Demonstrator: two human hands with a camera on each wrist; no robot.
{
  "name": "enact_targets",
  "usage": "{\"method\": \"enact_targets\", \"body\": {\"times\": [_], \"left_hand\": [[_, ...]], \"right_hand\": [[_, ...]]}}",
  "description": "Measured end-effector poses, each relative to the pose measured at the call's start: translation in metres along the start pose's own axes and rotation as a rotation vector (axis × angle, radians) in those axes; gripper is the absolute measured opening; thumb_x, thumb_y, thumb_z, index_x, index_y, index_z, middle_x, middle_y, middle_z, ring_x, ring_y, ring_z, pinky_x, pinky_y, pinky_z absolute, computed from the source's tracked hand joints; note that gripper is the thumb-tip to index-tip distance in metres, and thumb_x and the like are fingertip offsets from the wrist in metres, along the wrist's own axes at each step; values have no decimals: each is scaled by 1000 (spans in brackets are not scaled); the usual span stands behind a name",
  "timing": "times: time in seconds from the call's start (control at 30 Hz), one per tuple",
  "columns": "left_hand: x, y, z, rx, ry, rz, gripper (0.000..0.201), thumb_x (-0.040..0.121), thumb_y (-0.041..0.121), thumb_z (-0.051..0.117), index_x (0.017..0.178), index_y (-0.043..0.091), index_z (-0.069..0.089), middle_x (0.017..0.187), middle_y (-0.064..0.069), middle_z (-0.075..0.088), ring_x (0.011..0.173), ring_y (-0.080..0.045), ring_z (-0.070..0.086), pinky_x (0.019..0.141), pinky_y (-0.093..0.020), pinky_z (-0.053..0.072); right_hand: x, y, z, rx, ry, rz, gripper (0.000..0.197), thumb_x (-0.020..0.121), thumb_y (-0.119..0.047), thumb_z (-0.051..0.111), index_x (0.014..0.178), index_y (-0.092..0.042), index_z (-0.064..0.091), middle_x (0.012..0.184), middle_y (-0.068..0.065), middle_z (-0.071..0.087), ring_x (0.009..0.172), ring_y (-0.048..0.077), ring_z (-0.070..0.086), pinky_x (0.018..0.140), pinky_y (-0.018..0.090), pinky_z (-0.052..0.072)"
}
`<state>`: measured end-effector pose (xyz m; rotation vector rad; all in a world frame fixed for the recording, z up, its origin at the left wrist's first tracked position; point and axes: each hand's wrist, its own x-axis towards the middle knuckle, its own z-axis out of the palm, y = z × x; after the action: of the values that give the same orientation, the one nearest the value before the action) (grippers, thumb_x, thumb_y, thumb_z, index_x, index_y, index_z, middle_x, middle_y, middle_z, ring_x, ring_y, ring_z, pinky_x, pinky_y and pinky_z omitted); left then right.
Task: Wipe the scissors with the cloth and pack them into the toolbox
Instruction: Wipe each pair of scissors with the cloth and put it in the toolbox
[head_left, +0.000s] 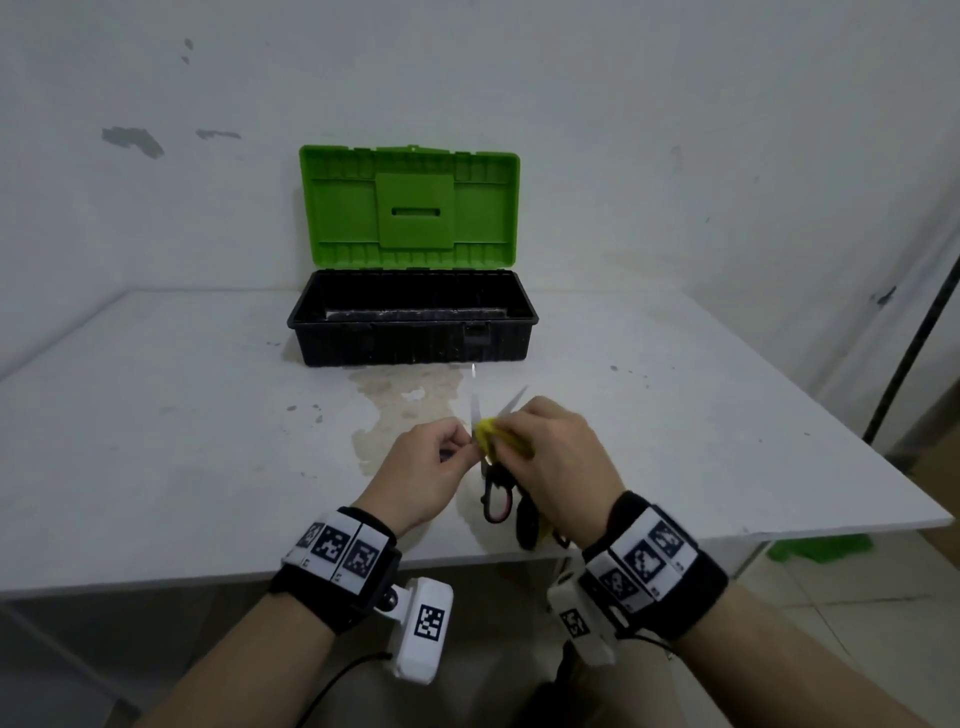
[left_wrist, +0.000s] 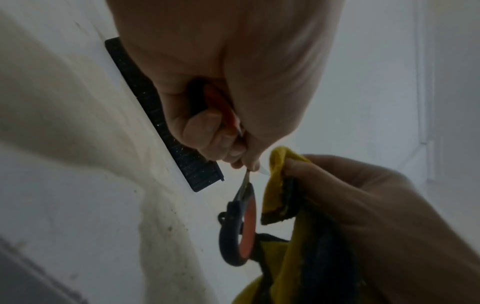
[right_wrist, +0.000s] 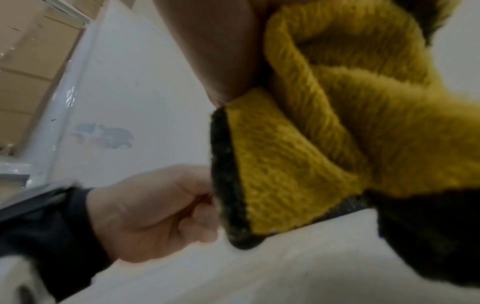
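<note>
The scissors (head_left: 492, 474) are held above the white table (head_left: 197, 426), with black and orange handles toward me and the two blades (head_left: 474, 410) spread apart, pointing away. My left hand (head_left: 457, 441) grips one handle in its fist (left_wrist: 221, 107); the other handle (left_wrist: 232, 236) hangs free. My right hand (head_left: 519, 431) pinches a bunched yellow cloth (head_left: 491, 436) with a dark edge against the scissors near the pivot. In the right wrist view the cloth (right_wrist: 337, 123) fills most of the picture, with the left hand (right_wrist: 155, 209) behind it. The toolbox (head_left: 410, 338) stands open beyond, its green lid (head_left: 410, 208) upright.
The toolbox's black tub sits against the wall at the table's back centre. A stained patch (head_left: 400, 405) marks the table between the box and my hands. A dark pole (head_left: 914, 338) leans at the right, and something green (head_left: 821, 545) lies on the floor there.
</note>
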<state>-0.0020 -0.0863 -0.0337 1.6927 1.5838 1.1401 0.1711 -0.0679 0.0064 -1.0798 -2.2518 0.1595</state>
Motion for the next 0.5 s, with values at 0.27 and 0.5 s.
{"method": "enact_targets", "body": {"times": [0.27,0.5], "left_hand": [[-4,-1,0,61,20,21,23,94,28,67,73,24,59,65,10,59,61,0,55,62,-16,41],[0,-1,0,-20,18,-14,19,95,26,65,78,17,63,66,9,60,59,1,54,63,-21,42]], "right_hand": [[27,32,-7,-55,110,158,25,94,-36,57,97,-17,72,88,0,59,76,17,56,68,30,49],[1,5,5,-7,-28,25,23,92,-38,57,100,-22,72,90,-2,59,77,15,57,70,32,52]]}}
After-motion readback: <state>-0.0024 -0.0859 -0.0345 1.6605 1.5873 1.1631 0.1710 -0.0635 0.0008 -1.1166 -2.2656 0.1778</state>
